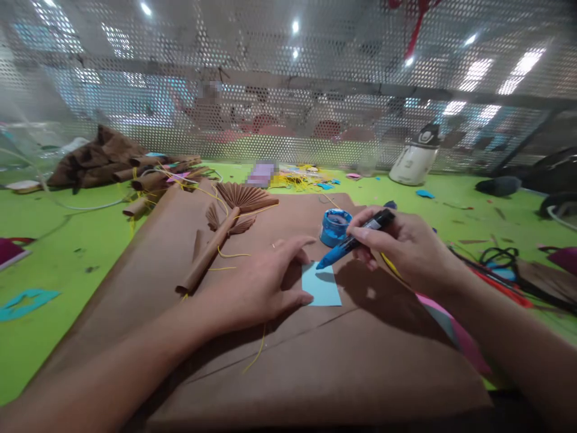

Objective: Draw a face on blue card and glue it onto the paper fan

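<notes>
So my right hand point(396, 246) grips the blue marker point(354, 240), slanting down-left, tip just above the light-blue paper square point(322, 287) pinned flat by my spread left hand point(261, 282) at frame centre.

Counter point(67, 240): bright green top, littered with paper scraps.
Brown kraft paper sheet point(279, 361): spread wide across the near counter.
Pleated brown paper fan on a rolled paper stem point(234, 207): lying on the sheet, yellow strands beside it.
Crumpled brown paper heap with rolled tubes point(108, 162): far left.
White plastic jug with dark lid point(417, 157): far right, before the perforated metal screen point(288, 90).
Teal paper cutout point(24, 302): left edge.
</notes>
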The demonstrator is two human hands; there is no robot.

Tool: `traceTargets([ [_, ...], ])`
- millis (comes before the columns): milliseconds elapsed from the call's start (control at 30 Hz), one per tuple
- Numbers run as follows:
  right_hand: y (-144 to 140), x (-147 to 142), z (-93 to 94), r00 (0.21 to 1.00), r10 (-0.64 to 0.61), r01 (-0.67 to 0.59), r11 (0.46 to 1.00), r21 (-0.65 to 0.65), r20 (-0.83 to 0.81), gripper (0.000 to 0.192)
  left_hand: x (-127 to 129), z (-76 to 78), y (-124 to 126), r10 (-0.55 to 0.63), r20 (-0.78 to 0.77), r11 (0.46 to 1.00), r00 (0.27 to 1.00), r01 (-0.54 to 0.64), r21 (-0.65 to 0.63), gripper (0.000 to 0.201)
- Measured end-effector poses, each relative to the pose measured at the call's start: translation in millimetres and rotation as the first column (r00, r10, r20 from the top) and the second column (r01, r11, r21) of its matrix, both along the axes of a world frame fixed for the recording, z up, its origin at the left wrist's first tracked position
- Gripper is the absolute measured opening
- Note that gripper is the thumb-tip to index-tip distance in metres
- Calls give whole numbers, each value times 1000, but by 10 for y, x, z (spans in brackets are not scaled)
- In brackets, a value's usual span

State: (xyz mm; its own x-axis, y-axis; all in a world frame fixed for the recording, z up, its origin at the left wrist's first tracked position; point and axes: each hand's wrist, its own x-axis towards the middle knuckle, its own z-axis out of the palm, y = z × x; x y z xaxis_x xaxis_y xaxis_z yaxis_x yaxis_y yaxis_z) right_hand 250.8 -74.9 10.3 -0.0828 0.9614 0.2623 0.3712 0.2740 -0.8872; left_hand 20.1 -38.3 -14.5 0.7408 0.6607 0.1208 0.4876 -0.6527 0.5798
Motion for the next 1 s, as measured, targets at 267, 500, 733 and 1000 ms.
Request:
traceTargets([
  [267,6,-56,-28,998,44,-45,999,21,42,11,8,-62,53,-1,73,995,997,8,-96,76],
  [500,6,-69,-20,999,17,-18,999,26,27,12,15,-84,55,-5,68,1000,998,6,-14,73],
  [733,-19,-115,-45,999,39,-39,999,-3,13,12,11,-102,51,-24,98,1000,995,23,14,73],
  [1000,-10,-98,-20,996,-48,49,999,16,-76,13,3,-109,42,10,89,1000,996,-9,-6,69],
])
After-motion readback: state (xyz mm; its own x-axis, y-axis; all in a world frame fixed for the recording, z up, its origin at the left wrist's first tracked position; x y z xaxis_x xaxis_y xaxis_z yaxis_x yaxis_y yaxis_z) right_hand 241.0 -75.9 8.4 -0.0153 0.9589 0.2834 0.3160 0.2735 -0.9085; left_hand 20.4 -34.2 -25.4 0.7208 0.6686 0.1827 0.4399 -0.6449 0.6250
